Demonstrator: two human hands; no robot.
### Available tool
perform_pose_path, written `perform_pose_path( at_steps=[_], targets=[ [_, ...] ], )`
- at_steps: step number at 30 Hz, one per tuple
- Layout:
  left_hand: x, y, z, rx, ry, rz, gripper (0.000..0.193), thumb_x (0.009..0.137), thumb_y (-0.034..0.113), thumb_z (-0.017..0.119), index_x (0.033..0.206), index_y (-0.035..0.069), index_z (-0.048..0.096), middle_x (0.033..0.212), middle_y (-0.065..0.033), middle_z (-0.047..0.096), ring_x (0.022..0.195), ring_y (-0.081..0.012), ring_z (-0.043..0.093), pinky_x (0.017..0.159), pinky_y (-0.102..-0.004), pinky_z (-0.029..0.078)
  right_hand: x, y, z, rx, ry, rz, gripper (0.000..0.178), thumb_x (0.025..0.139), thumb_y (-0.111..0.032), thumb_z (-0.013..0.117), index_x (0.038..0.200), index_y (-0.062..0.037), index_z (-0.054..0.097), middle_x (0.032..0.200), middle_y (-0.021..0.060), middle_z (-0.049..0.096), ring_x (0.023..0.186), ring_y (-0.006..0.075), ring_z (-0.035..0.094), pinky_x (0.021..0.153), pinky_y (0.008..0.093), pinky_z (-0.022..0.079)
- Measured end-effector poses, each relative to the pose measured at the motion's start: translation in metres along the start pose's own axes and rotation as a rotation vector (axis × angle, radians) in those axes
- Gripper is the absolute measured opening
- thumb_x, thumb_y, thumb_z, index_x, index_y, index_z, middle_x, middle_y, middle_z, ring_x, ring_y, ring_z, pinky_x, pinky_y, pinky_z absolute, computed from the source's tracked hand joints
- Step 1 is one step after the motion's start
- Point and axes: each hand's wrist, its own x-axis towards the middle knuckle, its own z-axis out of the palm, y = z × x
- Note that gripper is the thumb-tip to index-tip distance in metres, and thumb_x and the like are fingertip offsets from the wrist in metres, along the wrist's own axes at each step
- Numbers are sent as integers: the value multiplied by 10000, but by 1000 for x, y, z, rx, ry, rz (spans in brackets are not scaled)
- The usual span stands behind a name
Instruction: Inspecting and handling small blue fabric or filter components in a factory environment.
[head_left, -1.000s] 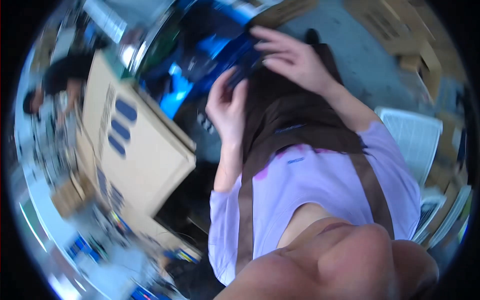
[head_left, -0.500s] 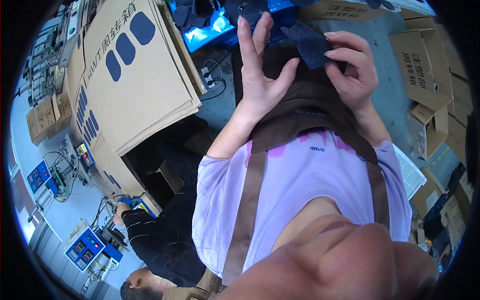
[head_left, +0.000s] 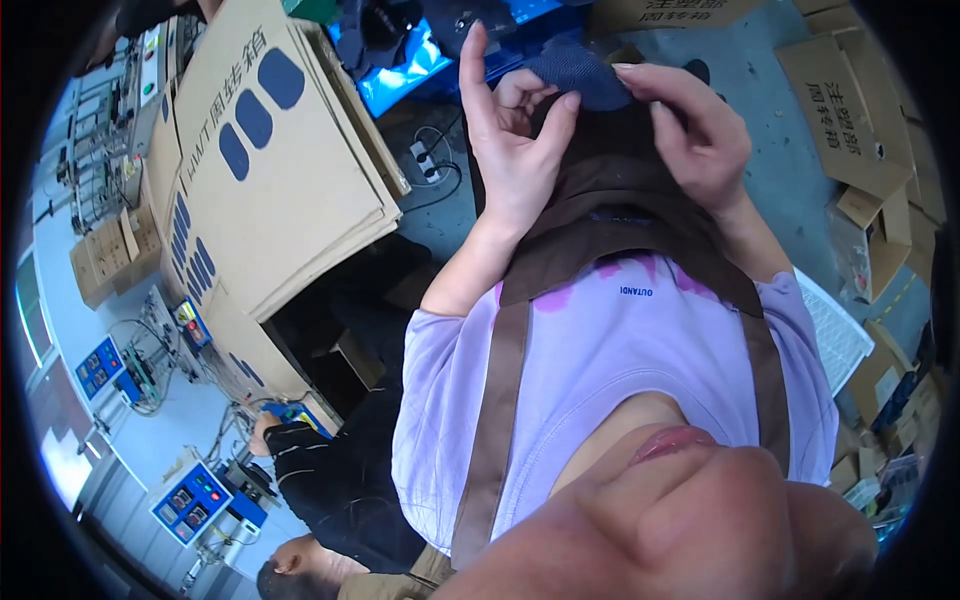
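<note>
Filling the left side, a large cardboard box (head_left: 335, 175) is sitting near the brown apron (head_left: 625, 180). Left hand (head_left: 515, 150) and right hand (head_left: 705, 140) are touching opposite ends of a dark-blue mesh piece (head_left: 582, 72) between them; can't tell whether either is pinching.

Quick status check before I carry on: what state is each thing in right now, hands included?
Left hand: index finger extended, thumb bent inward
Right hand: fingers bent, toward the left hand
Dark blue mesh piece: between the hands, at their fingertips
Power strip: plug inserted
Larger control box: red light lit
Small carton: one flap up
</note>
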Motion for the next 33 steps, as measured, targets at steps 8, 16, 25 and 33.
perform_pose_path(
  at_steps=[8,16,25,33],
  targets=[
    [9,-3,61,411,-243,-68,904,807,-67,677,1535,101,169,1010,-83,616,789,-139,566,855,-249,475,-24,27,-76,349,-36,325,483,840,66,611,1300,-30,500,1046,109,637,855,140,610,808,227,489],
    [18,-11,159,320,-543,-23,872,875,4,645,1555,126,113,1363,-186,479,1051,-251,608,942,-329,467,-91,14,-209,83,596,232,354,845,34,623,1183,-57,571,910,27,582,804,75,535,738,204,441],
    [52,-62,227,449,-690,-106,816,911,31,618,1552,130,123,1483,-208,362,1154,-302,582,959,-355,482,-223,-54,-504,-1681,1396,-244,339,836,53,600,1165,-29,598,1006,85,575,821,172,537,754,268,455],
    [68,-95,258,556,-723,-182,769,907,20,621,1535,94,184,1481,-223,355,1143,-299,590,934,-357,504,-287,-38,-722,-2049,1243,-10,339,835,30,598,1168,-30,604,1007,81,590,828,172,553,765,264,462]
  ],
)
